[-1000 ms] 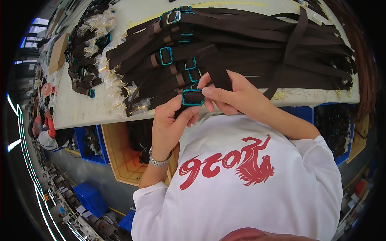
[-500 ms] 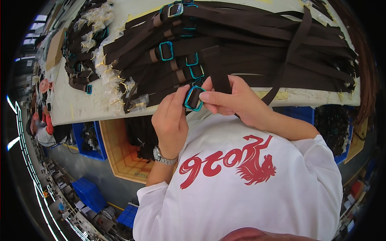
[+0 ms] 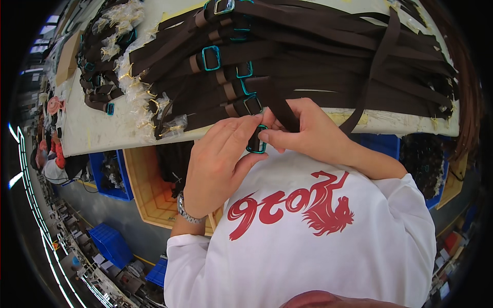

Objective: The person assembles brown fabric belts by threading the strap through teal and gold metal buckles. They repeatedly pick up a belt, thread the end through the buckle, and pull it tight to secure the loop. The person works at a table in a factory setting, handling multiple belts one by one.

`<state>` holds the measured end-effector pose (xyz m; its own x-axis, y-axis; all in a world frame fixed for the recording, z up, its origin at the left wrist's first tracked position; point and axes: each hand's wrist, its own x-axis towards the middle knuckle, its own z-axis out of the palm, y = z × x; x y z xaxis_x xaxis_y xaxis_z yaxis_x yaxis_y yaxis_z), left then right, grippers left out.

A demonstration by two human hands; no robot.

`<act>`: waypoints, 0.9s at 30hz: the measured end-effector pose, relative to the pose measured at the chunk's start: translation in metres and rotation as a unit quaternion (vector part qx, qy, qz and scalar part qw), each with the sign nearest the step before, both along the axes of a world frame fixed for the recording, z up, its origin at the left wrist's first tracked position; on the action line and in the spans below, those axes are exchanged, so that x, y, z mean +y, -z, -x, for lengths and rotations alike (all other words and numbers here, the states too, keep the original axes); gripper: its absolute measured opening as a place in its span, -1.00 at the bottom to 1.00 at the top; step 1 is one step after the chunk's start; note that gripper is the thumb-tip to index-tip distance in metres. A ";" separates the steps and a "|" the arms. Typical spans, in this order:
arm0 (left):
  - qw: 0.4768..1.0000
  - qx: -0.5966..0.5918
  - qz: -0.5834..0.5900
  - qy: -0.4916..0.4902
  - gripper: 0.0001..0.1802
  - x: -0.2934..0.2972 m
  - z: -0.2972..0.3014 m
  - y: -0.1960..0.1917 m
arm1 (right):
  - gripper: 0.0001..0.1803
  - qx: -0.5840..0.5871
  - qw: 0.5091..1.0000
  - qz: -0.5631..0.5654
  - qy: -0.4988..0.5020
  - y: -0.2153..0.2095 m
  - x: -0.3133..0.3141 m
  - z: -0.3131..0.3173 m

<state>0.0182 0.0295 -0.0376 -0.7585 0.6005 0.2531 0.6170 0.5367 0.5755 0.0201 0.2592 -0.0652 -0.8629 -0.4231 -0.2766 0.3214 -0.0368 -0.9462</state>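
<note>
A rectangular teal-edged buckle (image 3: pixel 256 146), with dark brown webbing running through it, is held between my two hands just off the table's near edge. Fingers and thumb of my left hand (image 3: pixel 218 154) are closed on the buckle's left side. My right hand (image 3: pixel 308 128) pinches the dark strap (image 3: pixel 281 109) at the buckle's right side, and a flat length of it stands up from my fingers. Beyond my hands lie several brown straps (image 3: pixel 318 72) in a layered pile, with similar buckles (image 3: pixel 211 58) at their left ends.
Clear plastic wrapping with yellow ties (image 3: pixel 134 95) and more buckled straps (image 3: pixel 100 97) cover the left of the white table (image 3: pixel 97 143). Below stand a wooden box (image 3: pixel 144 190) and blue crates (image 3: pixel 110 244). A person in red sleeves (image 3: pixel 56 154) is far left.
My left hand has turned and closed further over the buckle, which now sits lower and more edge-on. My right hand keeps its pinch, and the upright strap leans further left.
</note>
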 end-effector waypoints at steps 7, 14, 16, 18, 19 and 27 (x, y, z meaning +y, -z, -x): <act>0.984 -0.086 -0.142 -0.067 -0.31 -0.009 0.000 0.009 | -0.70 -0.028 0.991 0.123 0.042 -0.007 0.014 0.000; 0.779 -0.416 -0.469 -0.027 -0.21 -0.020 -0.010 0.014 | -0.68 -0.155 0.956 0.163 -0.189 -0.037 0.037 0.003; 0.824 -0.383 -0.410 -0.069 -0.23 -0.014 -0.011 0.011 | -0.70 -0.176 0.952 0.155 -0.198 -0.037 0.032 -0.003; 0.876 -0.321 -0.344 -0.102 -0.26 -0.008 -0.016 0.010 | -0.68 -0.201 0.954 0.162 -0.152 -0.040 0.024 -0.010; 0.893 -0.296 -0.325 -0.098 -0.29 -0.008 -0.016 0.009 | -0.67 -0.187 0.958 0.162 -0.148 -0.036 0.024 -0.011; 0.904 -0.284 -0.311 -0.073 -0.33 -0.007 -0.016 0.007 | -0.59 -0.203 0.951 0.146 -0.181 -0.032 0.019 -0.004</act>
<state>0.0347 0.0228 -0.0450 -0.9318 0.3593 0.0521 0.0754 0.0513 0.9958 0.0237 0.2785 -0.0336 -0.4931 -0.7826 -0.3801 0.6997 -0.0970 -0.7079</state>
